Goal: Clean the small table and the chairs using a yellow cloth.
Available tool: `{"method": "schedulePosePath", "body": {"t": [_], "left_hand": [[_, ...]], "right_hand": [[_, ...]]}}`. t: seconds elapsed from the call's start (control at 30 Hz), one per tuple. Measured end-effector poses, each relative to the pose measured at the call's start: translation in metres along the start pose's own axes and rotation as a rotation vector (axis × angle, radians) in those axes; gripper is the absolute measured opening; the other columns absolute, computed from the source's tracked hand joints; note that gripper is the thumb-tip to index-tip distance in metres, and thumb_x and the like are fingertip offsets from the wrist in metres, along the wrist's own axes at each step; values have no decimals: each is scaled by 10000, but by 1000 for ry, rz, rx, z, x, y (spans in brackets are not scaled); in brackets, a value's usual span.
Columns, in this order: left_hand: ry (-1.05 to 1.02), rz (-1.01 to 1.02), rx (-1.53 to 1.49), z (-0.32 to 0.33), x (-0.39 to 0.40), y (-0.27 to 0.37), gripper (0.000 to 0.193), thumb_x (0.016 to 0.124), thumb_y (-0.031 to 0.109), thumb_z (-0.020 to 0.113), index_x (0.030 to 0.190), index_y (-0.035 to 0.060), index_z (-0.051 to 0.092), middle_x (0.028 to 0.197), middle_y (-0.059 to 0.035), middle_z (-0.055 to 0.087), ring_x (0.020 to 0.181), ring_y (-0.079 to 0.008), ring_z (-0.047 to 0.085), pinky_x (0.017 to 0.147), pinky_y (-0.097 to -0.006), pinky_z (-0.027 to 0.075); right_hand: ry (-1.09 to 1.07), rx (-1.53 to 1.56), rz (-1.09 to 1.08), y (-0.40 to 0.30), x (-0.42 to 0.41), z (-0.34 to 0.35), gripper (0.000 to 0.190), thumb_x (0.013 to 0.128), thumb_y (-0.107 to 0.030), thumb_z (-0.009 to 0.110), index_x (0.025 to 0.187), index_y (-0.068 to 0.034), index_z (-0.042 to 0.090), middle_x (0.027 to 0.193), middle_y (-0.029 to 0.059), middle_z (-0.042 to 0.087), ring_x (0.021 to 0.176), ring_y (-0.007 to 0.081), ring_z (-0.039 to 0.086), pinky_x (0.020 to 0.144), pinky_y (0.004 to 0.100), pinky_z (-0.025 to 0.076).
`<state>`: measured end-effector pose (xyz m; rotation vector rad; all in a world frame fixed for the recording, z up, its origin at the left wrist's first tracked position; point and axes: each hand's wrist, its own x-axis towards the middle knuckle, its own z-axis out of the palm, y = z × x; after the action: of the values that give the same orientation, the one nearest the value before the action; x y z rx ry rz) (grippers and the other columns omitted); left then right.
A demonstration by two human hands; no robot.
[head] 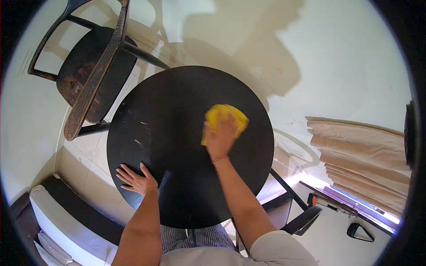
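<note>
A round black tabletop (179, 99) lies before me, with a few pale scratches at its left. My right hand (222, 136) presses a yellow cloth (244, 119) onto the table, right of the middle; the hand looks slightly blurred. Spread flat near the table's lower left edge, my left hand (138, 181) has its fingers apart and holds nothing.
A worn dark wooden chair (93, 76) stands at the upper left, close to the table. Another dark chair (299, 219) is at the lower right. A white cushioned seat (73, 226) is at the lower left. Beige curtains (359, 146) hang at the right by the wall.
</note>
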<state>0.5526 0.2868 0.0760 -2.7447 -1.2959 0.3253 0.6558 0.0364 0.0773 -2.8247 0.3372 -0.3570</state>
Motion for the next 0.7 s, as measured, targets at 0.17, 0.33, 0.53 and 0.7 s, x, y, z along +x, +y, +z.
{"method": "schedulePosePath", "body": {"t": [0.17,0.33,0.53,0.7], "left_hand": [[68,33,-83,1,0,-1,760,907,631,303,1483,150,180,1553,-88,109,1435,-256,61,1127,-549,45],[15,17,-68,2,1,-2,753,908,613,325,1479,140,196,1548,-106,125,1434,-277,64,1119,-568,50],[10,19,-54,-1,1,-2,749,909,608,329,1476,134,205,1549,-108,120,1435,-277,62,1120,-565,43],[54,38,-127,-3,0,-1,747,909,603,335,1475,132,208,1550,-106,114,1435,-276,62,1121,-562,41]], "right_hand": [[-468,247,-569,-105,-45,13,568,845,-418,569,1334,-143,476,1438,152,363,1338,347,316,1097,506,205],[-562,134,-476,-16,-69,-27,534,874,-415,540,1333,-152,469,1398,147,402,1331,323,332,1090,508,221],[-61,-208,-42,54,26,-20,546,894,-371,513,1355,-87,442,1423,192,369,1341,362,305,1096,511,198],[-262,69,-301,-44,1,21,579,859,-395,561,1336,-82,459,1421,199,372,1334,369,314,1102,518,195]]}}
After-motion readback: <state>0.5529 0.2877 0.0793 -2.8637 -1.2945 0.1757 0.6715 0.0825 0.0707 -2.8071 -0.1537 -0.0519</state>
